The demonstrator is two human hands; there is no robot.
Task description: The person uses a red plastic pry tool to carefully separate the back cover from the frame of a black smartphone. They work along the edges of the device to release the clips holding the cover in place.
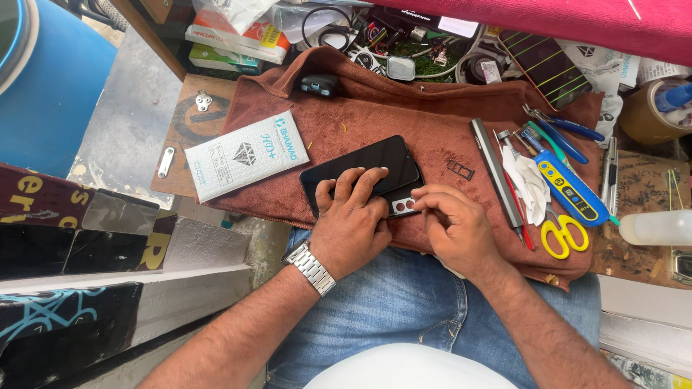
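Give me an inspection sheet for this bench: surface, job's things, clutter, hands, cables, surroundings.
Surface: brown terry towel spread over the lap and bench edge.
Job's things: black slab smartphone lying flat on the towel; small dark card tray lies apart to its right.
Clutter: white flat packet, yellow-handled scissors, blue pliers, blue and yellow handheld tool, white tissue, grey metal bar.
Hands: left hand presses on the phone, steel watch on its wrist; right hand has its fingertips at the phone's lower right edge; grip hidden.
Cables: tangle of wires beyond the towel.
Surroundings: blue drum, tape roll, translucent bottle.
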